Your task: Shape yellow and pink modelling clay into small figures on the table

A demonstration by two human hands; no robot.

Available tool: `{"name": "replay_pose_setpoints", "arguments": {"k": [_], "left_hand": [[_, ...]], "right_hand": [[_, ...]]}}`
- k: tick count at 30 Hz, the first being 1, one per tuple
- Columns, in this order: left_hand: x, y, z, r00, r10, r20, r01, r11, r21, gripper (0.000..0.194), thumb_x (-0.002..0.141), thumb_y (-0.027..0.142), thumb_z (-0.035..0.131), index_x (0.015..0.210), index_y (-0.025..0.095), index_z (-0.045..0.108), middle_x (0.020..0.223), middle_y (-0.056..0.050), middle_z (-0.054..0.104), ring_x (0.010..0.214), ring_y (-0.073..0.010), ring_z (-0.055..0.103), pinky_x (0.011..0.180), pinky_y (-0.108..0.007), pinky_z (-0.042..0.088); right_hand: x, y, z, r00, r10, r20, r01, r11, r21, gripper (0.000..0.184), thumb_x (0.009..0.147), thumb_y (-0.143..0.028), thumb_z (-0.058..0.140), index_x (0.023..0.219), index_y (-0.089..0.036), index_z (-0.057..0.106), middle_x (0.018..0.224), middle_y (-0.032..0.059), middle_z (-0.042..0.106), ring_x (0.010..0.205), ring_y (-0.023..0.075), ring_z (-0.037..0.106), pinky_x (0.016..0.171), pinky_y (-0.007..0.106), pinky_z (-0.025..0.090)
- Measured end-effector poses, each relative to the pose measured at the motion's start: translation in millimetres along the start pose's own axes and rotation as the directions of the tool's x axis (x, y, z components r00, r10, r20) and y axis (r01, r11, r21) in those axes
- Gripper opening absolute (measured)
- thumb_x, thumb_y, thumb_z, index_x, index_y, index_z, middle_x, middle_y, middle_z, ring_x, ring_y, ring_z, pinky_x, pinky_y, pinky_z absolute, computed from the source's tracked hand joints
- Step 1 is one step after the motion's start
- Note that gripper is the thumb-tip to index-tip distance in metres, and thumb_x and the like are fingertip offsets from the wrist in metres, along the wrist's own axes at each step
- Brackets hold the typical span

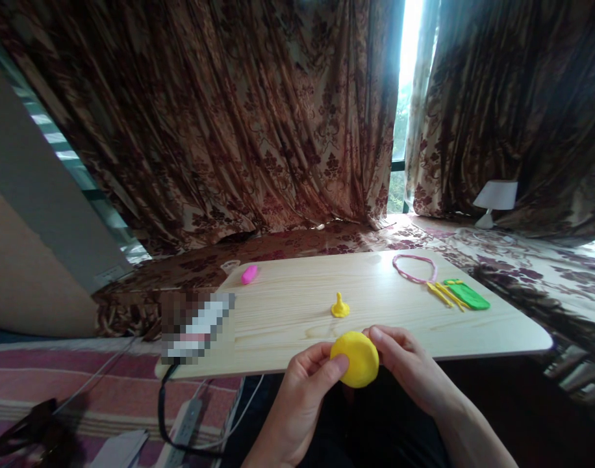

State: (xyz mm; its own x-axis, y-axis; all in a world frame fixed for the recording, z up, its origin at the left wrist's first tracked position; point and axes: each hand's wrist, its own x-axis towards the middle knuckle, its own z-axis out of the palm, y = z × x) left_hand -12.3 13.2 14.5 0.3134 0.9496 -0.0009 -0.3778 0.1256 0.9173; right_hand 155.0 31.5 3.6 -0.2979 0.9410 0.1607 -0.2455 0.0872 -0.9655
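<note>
A flat round disc of yellow modelling clay is held up in front of the near table edge. My left hand pinches its left side, thumb lying on the face and fingers behind. On the disc's right rim, my right hand is closed with thumb and fingertips at the edge. Just beyond the disc stands a small yellow clay piece with a wide base and a thin upright tip. A pink clay lump lies at the table's far left.
On the light wooden table, a pink twisted loop, yellow strips and a green flat clay piece lie at the right. A pixelated object with a black cable sits left. A white lamp stands behind, near curtains.
</note>
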Motion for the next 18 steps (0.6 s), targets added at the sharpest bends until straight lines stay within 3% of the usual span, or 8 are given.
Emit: {"name": "replay_pose_setpoints", "arguments": {"k": [5,10,14,18], "left_hand": [[0.6,0.4,3.5,1.000,0.010,-0.013,-0.010,1.000,0.021,0.021,0.079,0.029,0.063,0.090,0.014,0.073,0.077,-0.006,0.069,0.073,-0.0153,0.056,0.072,-0.026,0.041],[1.8,-3.7,-0.1,0.998,0.057,-0.033,-0.058,0.998,-0.020,0.017,0.080,0.026,0.063,0.089,0.016,0.073,0.086,-0.005,0.071,0.084,-0.0177,0.060,0.084,-0.029,0.041],[1.9,-1.3,2.2,0.997,0.039,-0.072,-0.040,0.999,-0.017,0.019,0.075,0.026,0.068,0.089,0.016,0.073,0.084,-0.006,0.072,0.082,-0.0189,0.062,0.083,-0.031,0.043],[2.1,0.3,5.9,0.991,0.048,-0.126,-0.049,0.999,0.000,0.020,0.070,0.025,0.072,0.087,0.015,0.073,0.080,-0.006,0.072,0.078,-0.0186,0.062,0.079,-0.030,0.045]], "right_hand": [[0.1,-5.6,0.6,0.999,0.021,0.046,-0.019,0.999,-0.039,0.030,0.081,-0.041,0.061,0.071,-0.012,0.062,0.064,-0.0008,0.054,0.059,0.0088,0.042,0.055,0.021,0.034],[0.8,-7.4,1.3,0.999,-0.003,0.042,0.004,0.999,-0.034,0.033,0.086,-0.042,0.054,0.070,-0.013,0.061,0.063,-0.0009,0.053,0.059,0.0093,0.045,0.057,0.022,0.037],[-0.3,-5.3,-1.8,1.000,0.005,0.018,-0.005,1.000,-0.009,0.018,0.080,-0.034,0.064,0.079,-0.015,0.063,0.070,-0.0009,0.058,0.063,0.0098,0.048,0.058,0.021,0.039],[-1.0,-6.9,-1.2,1.000,0.002,0.011,-0.002,1.000,-0.030,0.018,0.080,-0.034,0.064,0.079,-0.016,0.062,0.068,-0.0015,0.057,0.061,0.0094,0.048,0.057,0.020,0.039]]}}
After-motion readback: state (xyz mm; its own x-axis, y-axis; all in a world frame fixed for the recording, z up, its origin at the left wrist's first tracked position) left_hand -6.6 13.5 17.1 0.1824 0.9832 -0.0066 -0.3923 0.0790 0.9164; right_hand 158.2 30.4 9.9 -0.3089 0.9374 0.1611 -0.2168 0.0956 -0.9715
